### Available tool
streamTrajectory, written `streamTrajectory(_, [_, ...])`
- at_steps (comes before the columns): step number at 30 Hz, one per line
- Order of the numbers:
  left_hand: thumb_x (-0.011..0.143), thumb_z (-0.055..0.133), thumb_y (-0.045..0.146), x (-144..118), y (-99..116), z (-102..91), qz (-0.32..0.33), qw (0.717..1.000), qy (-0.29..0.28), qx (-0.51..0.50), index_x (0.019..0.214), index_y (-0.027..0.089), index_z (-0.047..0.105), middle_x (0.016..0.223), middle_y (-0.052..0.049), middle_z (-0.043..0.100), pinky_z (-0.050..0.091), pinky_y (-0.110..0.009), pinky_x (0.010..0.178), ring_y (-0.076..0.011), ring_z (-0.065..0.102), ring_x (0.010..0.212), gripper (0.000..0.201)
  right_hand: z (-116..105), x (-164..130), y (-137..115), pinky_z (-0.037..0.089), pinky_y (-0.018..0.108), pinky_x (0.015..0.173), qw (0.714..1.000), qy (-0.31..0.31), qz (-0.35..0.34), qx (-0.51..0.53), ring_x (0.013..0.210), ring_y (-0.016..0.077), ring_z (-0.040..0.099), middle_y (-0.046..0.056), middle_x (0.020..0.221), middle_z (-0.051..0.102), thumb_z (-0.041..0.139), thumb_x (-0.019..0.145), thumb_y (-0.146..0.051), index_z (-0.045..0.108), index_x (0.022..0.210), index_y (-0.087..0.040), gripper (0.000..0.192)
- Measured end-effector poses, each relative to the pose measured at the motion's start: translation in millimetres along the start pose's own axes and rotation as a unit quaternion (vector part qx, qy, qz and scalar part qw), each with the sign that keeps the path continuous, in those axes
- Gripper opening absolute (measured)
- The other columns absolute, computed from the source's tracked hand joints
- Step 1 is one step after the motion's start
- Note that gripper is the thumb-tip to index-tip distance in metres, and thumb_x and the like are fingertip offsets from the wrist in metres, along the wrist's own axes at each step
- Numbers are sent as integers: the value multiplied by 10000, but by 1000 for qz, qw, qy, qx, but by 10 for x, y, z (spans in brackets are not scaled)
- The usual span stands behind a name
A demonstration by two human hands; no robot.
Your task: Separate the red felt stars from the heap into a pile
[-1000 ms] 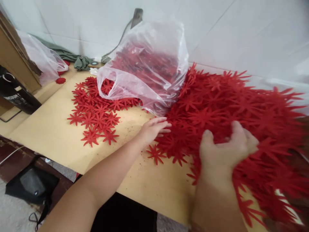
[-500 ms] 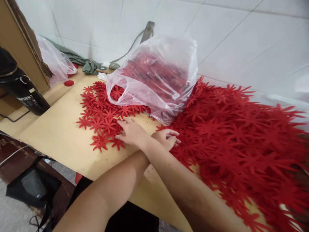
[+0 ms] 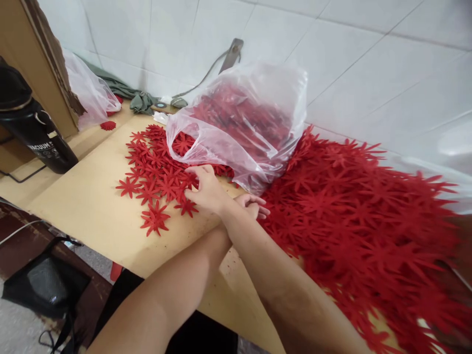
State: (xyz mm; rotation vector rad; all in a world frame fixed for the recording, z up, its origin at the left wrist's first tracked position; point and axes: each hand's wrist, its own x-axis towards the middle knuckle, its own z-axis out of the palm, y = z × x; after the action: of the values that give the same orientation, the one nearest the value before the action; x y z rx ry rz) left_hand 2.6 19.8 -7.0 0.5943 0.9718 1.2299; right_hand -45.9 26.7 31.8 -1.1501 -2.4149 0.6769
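Note:
My arms cross, with the right forearm over the left. My right hand (image 3: 208, 189) is over the smaller spread of red flower-shaped cutouts (image 3: 155, 182), its thumb and fingers curved and apart. Nothing shows between those fingers except the red pieces beyond. Partly behind my right arm, my left hand (image 3: 254, 202) lies at the edge of the big heap of red flower cutouts (image 3: 350, 211), fingers loosely bent and apart, holding nothing visible. A clear plastic bag (image 3: 243, 128) full of red pieces stands just behind both hands.
A black vacuum bottle (image 3: 33, 123) and a cardboard box (image 3: 40, 64) stand at the left of the tan board (image 3: 84, 196). Green cloth (image 3: 142, 102) and a second plastic bag (image 3: 90, 96) lie along the tiled wall. Below the left edge hangs a black bag (image 3: 46, 285).
My right hand has lifted and drawn slightly right, its fingers going from spread flat on the cutouts to curved. My left hand has shifted slightly left. The view has tilted a little.

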Motion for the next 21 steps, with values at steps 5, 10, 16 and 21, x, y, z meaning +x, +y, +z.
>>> streamTrajectory(5, [764, 366, 92, 55, -67, -32, 8, 1000, -13, -9, 766, 158, 492, 577, 10, 573, 401, -199, 577, -56, 505, 531, 142, -54, 12, -45, 451, 309, 809, 990, -23, 66, 122, 808, 121, 537, 72, 1072, 485, 465, 633, -94, 544, 1050, -160, 429])
streamTrajectory(10, [766, 362, 97, 22, -17, -40, 0, 1000, 6, 13, 751, 168, 488, 567, 17, 558, 381, -194, 547, -56, 489, 526, 146, -60, 13, -93, 466, 293, 748, 980, -58, 100, 164, 728, 112, 556, 37, 894, 616, 460, 674, -130, 578, 1018, -131, 364])
streamTrajectory(16, [751, 353, 69, -27, 77, -43, -10, 1000, 26, -1, 732, 163, 476, 571, 14, 563, 393, -217, 587, -58, 481, 521, 156, 17, 68, -22, 475, 315, 761, 976, 15, 79, 200, 782, 144, 588, 64, 904, 640, 514, 640, -150, 607, 924, -114, 301])
streamTrajectory(21, [784, 383, 153, 59, -45, -61, 32, 999, -4, -44, 773, 186, 514, 624, -11, 609, 431, -265, 660, -93, 540, 589, 136, -38, 95, 23, 466, 331, 802, 955, 97, 65, 274, 775, 139, 598, 51, 894, 649, 523, 612, -135, 610, 865, -127, 268])
